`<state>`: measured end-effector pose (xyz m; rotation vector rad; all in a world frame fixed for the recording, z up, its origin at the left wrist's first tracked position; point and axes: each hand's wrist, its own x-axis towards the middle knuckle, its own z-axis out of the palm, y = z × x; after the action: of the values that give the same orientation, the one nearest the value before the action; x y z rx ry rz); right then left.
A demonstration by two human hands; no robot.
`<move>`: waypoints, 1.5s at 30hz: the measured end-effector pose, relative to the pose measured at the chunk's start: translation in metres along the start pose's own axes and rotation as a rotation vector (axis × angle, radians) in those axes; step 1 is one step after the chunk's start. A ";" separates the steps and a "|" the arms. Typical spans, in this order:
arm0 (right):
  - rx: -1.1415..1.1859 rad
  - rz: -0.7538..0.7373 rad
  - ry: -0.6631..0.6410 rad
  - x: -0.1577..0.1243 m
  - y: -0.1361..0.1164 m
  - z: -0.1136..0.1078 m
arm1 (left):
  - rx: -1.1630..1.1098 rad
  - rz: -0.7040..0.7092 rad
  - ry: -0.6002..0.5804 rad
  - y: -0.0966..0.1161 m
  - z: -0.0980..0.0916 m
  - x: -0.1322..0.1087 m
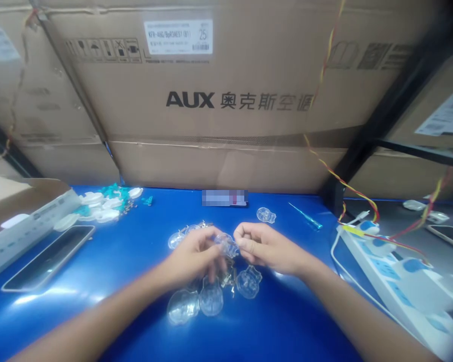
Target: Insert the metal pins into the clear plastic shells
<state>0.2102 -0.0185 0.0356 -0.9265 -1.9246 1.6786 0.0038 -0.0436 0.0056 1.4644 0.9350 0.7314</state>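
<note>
My left hand [200,252] pinches a clear plastic piece [227,245], rounded with a narrower end, just above the blue table. The fingers of my right hand [262,245] are closed at the right edge of that piece; anything small between them is too hidden to make out. Below the hands lie more clear pieces, one at the right [249,282] and two at the front, among them a rounded one [211,298]. Small metal parts [229,279] are scattered between them. Another clear piece [266,215] lies apart, beyond my right hand.
A blue screwdriver [307,217] lies at the back right. White power strips [392,281] with cables stand at the right. At the left are a phone [49,259], an open carton [26,226] and a pile of white and teal parts [101,203]. Large cardboard boxes [226,125] form the back.
</note>
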 end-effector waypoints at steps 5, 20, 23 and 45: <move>-0.032 0.001 0.011 0.000 0.001 0.000 | 0.027 -0.012 0.018 0.000 0.002 -0.001; -0.078 -0.047 0.207 0.003 0.000 0.019 | 0.148 0.055 0.140 -0.004 0.009 -0.004; -0.074 -0.040 0.236 0.004 -0.001 0.019 | 0.131 0.045 0.146 -0.002 0.009 -0.004; -1.407 -0.608 0.228 -0.005 0.002 0.010 | 0.036 -0.099 0.124 -0.002 0.003 0.000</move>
<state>0.2073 -0.0286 0.0319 -0.6915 -2.6854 -0.2854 0.0063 -0.0451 0.0030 1.4060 1.1127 0.7423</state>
